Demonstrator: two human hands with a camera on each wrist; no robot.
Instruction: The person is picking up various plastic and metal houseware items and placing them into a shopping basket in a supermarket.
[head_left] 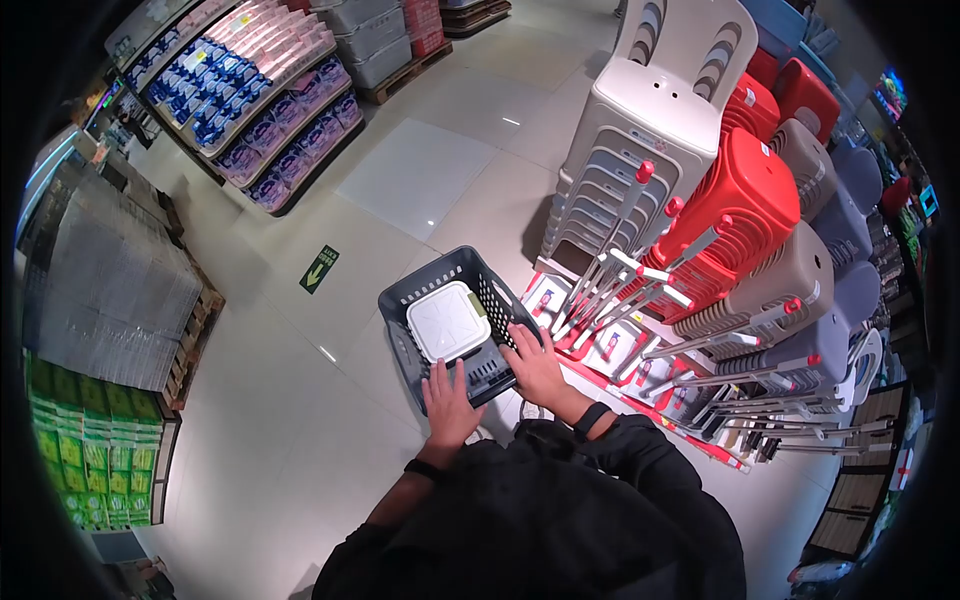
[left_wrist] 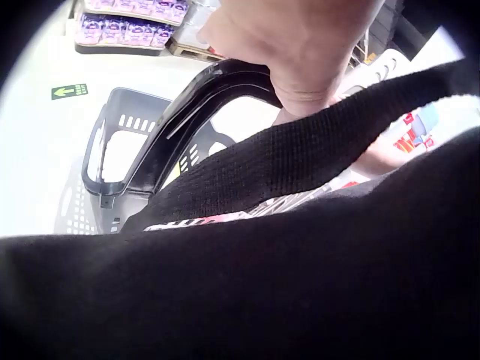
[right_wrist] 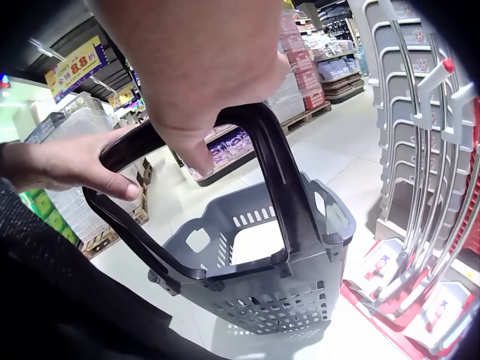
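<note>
Black sleeve (left_wrist: pixel 247 285), probably, before basket (left_wrist: pixel 139 106)

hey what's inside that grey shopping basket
Inside the basket lies a white, rounded-square item, perhaps a lidded container, with a green patch at one edge. Its contents, if any, and the basket floor beneath it are hidden.

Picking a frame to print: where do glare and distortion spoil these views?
Head: fisheye bowing, dark corners and small glints on the floor; left wrist: overexposed floor, dark clothing lacking detail; right wrist: white container in the basket washed out.
</note>
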